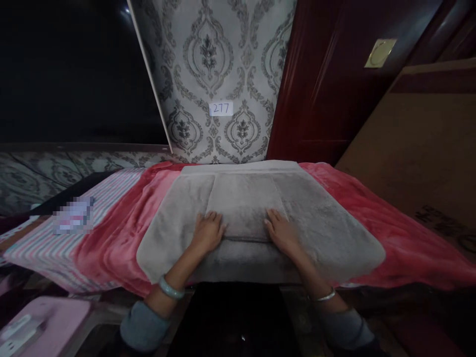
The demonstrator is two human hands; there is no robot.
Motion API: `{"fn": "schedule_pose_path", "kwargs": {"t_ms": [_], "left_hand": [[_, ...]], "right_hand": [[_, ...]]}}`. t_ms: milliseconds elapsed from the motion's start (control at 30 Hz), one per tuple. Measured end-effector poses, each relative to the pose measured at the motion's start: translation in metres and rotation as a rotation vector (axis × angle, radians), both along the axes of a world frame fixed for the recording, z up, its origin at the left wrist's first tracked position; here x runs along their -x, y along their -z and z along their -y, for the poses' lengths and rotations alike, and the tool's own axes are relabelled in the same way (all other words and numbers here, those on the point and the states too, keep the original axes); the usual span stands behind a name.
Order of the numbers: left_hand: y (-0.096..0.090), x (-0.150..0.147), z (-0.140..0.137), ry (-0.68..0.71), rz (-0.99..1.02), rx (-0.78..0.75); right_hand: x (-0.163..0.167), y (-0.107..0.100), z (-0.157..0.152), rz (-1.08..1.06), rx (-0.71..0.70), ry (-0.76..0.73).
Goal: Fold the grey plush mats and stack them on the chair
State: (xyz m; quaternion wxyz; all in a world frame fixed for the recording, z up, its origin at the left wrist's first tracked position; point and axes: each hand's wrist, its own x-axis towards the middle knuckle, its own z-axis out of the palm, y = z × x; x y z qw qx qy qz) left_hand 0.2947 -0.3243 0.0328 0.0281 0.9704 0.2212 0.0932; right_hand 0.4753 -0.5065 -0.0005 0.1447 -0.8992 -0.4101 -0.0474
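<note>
A grey plush mat (pixel 245 198) with rounded corners lies spread over a red and pink blanket (pixel 345 198). Creases or seams mark off a rectangular middle section of the mat. My left hand (pixel 208 230) rests palm down on the left side of that section, fingers pointing away from me. On its right side lies my right hand (pixel 281 230), also palm down with the fingers stretched out. Both hands press on the fabric without gripping it. A dark crease runs crosswise between the two hands. A pale strip edges the mat's far side.
A striped cloth (pixel 48 253) covers the left of the surface, with a blurred-out item on it. Behind stand a dark screen (pixel 74 74) and a patterned wall with a "277" label (pixel 221 108). A large cardboard box (pixel 424 134) leans at the right. A pink stool (pixel 70 317) is lower left.
</note>
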Motion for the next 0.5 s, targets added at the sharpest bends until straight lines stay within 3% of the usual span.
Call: {"fn": "schedule_pose_path", "kwargs": {"t_ms": [100, 200, 333, 500], "left_hand": [[-0.018, -0.031, 0.001, 0.058, 0.028, 0.023], [-0.019, -0.065, 0.004, 0.077, 0.03, 0.029], [0.006, -0.085, 0.004, 0.107, -0.032, 0.023], [0.018, -0.07, 0.0, 0.129, -0.072, 0.038]], "right_hand": [[-0.008, -0.021, -0.017, 0.041, -0.06, 0.016], [-0.009, -0.032, -0.037, 0.075, -0.014, 0.027], [-0.004, -0.017, -0.048, 0.059, 0.109, -0.055], [-0.003, 0.001, -0.038, 0.028, 0.124, -0.135]]}}
